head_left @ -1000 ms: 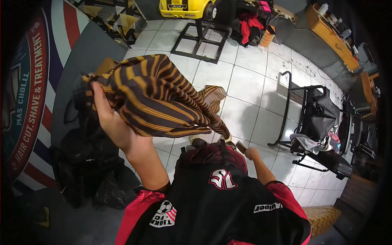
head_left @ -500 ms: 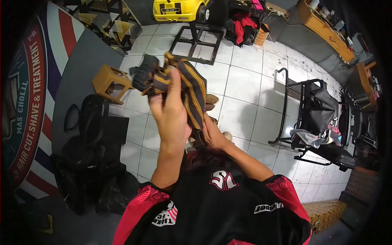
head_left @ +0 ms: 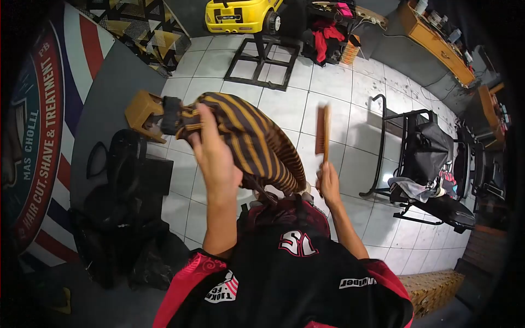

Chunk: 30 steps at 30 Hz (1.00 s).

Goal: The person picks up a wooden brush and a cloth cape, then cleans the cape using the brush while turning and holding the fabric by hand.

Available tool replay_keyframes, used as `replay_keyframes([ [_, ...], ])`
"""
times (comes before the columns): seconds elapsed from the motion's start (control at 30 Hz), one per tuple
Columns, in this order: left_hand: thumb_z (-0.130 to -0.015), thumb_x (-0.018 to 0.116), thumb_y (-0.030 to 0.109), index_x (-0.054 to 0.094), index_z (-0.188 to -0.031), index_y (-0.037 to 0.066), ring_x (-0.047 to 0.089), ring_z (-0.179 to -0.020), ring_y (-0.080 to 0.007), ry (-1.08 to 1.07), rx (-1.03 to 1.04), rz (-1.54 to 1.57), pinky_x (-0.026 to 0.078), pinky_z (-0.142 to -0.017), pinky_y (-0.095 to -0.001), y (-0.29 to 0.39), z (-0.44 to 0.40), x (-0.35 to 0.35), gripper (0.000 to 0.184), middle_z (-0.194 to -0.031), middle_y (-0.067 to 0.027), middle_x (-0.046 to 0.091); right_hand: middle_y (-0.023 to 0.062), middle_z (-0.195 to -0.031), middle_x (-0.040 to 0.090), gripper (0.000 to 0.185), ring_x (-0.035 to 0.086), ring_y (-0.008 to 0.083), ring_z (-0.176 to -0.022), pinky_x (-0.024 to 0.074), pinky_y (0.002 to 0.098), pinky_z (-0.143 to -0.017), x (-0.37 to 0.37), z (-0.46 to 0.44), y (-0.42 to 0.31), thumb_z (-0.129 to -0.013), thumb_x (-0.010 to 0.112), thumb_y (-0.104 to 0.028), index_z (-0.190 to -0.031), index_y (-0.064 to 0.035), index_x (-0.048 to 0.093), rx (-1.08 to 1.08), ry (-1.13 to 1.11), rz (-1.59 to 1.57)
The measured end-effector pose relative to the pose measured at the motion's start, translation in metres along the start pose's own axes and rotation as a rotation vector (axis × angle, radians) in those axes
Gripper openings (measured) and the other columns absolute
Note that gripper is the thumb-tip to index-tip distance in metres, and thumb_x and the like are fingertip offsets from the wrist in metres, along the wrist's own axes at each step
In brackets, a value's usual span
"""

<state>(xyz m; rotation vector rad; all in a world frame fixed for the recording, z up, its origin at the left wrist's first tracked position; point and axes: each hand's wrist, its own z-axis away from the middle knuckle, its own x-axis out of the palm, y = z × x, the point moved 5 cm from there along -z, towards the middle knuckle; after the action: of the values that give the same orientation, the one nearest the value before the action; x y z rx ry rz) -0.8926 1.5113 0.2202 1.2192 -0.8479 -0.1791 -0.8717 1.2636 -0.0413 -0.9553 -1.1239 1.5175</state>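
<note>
Okay, so biggest thing first: white tiled floor runs through most of the view, with a tall barber sign lettered HAIR CUT, SHAVE & TREATMENT along the left side. Over on the right there's a black metal-framed chair with some crumpled grey cloth lying on it. Up top sits a yellow toy car, mounted on a black stand. Then a small tan stool, left of centre and partly covered by what's being held up. Person's wearing a black and red jersey with white numbers on the chest.

Main item is the striped cloth, dark brown with gold stripes, bunched up in the air in front of the body, its lower end hanging down toward the feet. Left hand is closed on it near the gathered end, thumb across the near side; the other fingers are mostly hidden. Right hand is wrapped tight around the handle of a wooden brush, held upright, brown bristles facing the cloth but well apart from it.
</note>
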Motion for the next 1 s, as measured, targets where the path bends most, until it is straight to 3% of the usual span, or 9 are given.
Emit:
replay_keyframes([
  [0.1,-0.089,0.053,0.035,0.041,-0.118,0.0,0.052,-0.096,-0.0116,-0.016,0.016,-0.017,0.045,-0.08,-0.0257,-0.011,0.01,0.012,0.047,-0.108,-0.0065,0.051,-0.0006,-0.073,0.047,0.032,0.045,0.0059,-0.061,0.0375,0.0187,-0.053,0.043,0.018,-0.124,-0.097,0.031,-0.035,-0.097,-0.0064,0.044,-0.129,-0.1,-0.388],
  [0.2,-0.09,0.052,0.033,0.042,-0.116,0.002,0.051,-0.093,-0.01,-0.011,-0.045,0.03,0.045,-0.078,-0.025,-0.017,0.017,0.021,0.042,-0.107,-0.0052,0.051,0.0089,-0.07,0.051,0.027,0.051,0.0246,-0.061,0.0414,0.0327,-0.055,0.068,0.033,-0.155,-0.097,0.032,-0.026,-0.093,-0.0013,0.042,-0.552,-0.111,0.062],
  [0.3,-0.091,0.052,0.031,0.044,-0.114,0.004,0.052,-0.093,-0.0102,0.072,0.125,0.002,0.046,-0.076,-0.0253,-0.006,0.011,0.015,0.037,-0.106,-0.0043,0.051,0.0256,-0.079,0.054,0.023,0.05,0.0452,-0.074,0.0441,0.0448,-0.064,0.089,0.033,-0.108,-0.096,0.031,-0.022,-0.093,-0.0022,0.041,-0.284,-0.406,0.4],
  [0.5,-0.088,0.057,0.023,0.051,-0.105,0.005,0.056,-0.088,-0.0128,0.165,0.248,0.111,0.048,-0.072,-0.0285,0.029,-0.001,-0.007,0.025,-0.101,-0.0039,0.055,0.0153,-0.099,0.064,0.028,0.061,0.0311,-0.093,0.0504,0.0401,-0.077,-0.01,0.011,0.131,-0.082,0.046,-0.022,-0.097,-0.0079,0.065,0.256,-0.638,1.437],
  [0.6,-0.087,0.056,0.017,0.052,-0.103,0.004,0.055,-0.091,-0.013,0.109,0.361,0.148,0.047,-0.076,-0.0286,0.035,-0.006,-0.003,0.021,-0.102,-0.0045,0.055,0.0175,-0.09,0.064,0.031,0.062,0.0326,-0.09,0.0499,0.0424,-0.074,-0.043,-0.005,0.191,-0.084,0.045,-0.025,-0.096,-0.0026,0.063,0.144,-0.629,1.391],
  [0.67,-0.081,0.052,0.003,0.052,-0.099,0.004,0.052,-0.09,-0.0111,-0.033,0.352,0.174,0.043,-0.079,-0.0258,0.024,-0.007,-0.004,0.018,-0.1,-0.0049,0.054,0.0205,-0.088,0.063,0.036,0.061,0.0345,-0.087,0.0493,0.0448,-0.071,-0.06,-0.013,0.159,-0.088,0.041,-0.031,-0.091,-0.0012,0.061,0.189,-0.178,1.036],
  [0.87,-0.086,0.054,0.007,0.055,-0.09,-0.002,0.05,-0.073,-0.0061,-0.104,0.344,-0.106,0.04,-0.066,-0.0197,-0.017,0.008,0.014,0.009,-0.089,-0.0024,0.057,0.0138,-0.092,0.059,0.026,0.059,0.0166,-0.065,0.0468,0.0245,-0.051,0.033,0.016,-0.108,-0.097,0.03,-0.02,-0.103,0.0037,0.039,-0.157,-0.127,-0.139],
  [0.93,-0.089,0.053,0.01,0.053,-0.096,-0.003,0.051,-0.078,-0.0073,-0.09,0.365,-0.197,0.041,-0.069,-0.0207,-0.028,0.008,0.015,0.015,-0.093,-0.004,0.057,0.0178,-0.091,0.058,0.024,0.059,0.0221,-0.065,0.0465,0.0305,-0.052,0.058,0.032,-0.127,-0.096,0.032,-0.018,-0.105,0.0031,0.034,-0.15,-0.302,-0.211],
  [1.0,-0.089,0.054,0.011,0.048,-0.103,-0.003,0.051,-0.082,-0.0084,-0.054,0.339,-0.128,0.041,-0.071,-0.0223,-0.035,0.011,0.02,0.021,-0.096,-0.0052,0.055,0.0231,-0.085,0.055,0.022,0.056,0.0332,-0.058,0.0444,0.0403,-0.053,0.076,0.037,-0.134,-0.095,0.034,-0.018,-0.102,0.0022,0.034,-0.691,-0.169,0.193],
])
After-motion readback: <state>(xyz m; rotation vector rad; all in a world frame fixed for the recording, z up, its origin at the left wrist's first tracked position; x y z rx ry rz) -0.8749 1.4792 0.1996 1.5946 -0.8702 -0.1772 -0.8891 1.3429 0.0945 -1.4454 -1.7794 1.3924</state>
